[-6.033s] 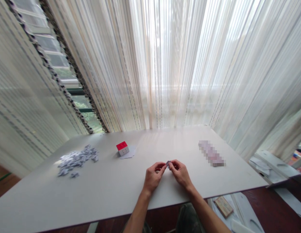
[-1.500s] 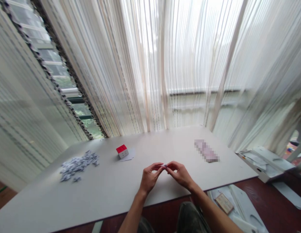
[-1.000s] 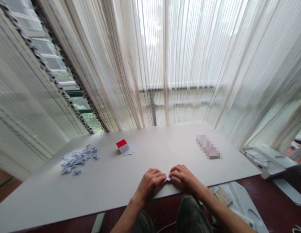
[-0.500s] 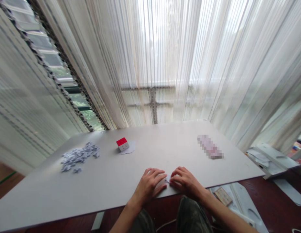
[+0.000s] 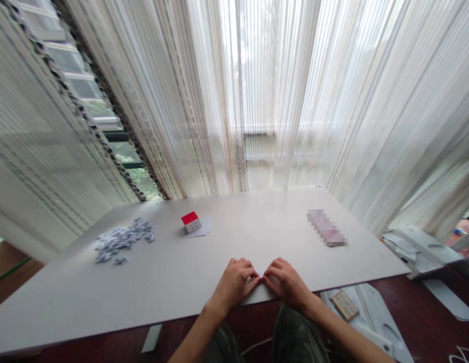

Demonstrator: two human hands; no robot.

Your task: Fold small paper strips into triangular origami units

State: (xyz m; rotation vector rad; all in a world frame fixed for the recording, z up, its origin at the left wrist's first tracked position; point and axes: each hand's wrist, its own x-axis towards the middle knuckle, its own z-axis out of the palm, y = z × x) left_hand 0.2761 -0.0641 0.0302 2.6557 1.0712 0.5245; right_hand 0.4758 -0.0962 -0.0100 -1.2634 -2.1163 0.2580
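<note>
Near the table's front edge, my left hand (image 5: 236, 280) and my right hand (image 5: 287, 282) meet fingertip to fingertip. Both are closed in a pinch on a small piece of white paper (image 5: 261, 277), mostly hidden by the fingers. To the left lies a loose heap of small folded paper pieces (image 5: 121, 243), with one piece a little apart in front. A puzzle cube (image 5: 191, 222), red on top and white on the front, rests on a few sheets of white paper (image 5: 203, 228) beyond my left hand.
The white table (image 5: 143, 297) runs up to sheer striped curtains (image 5: 204, 101) before a window. A pixelated pinkish flat thing (image 5: 327, 229) lies at the right. Below the table's right side, a white shelf (image 5: 386, 307) bears a small wooden box (image 5: 345, 305).
My left hand's fingers have closed from a looser spread into a pinch. Both hands have drawn together, covering more of the small piece of paper. The view has shifted slightly.
</note>
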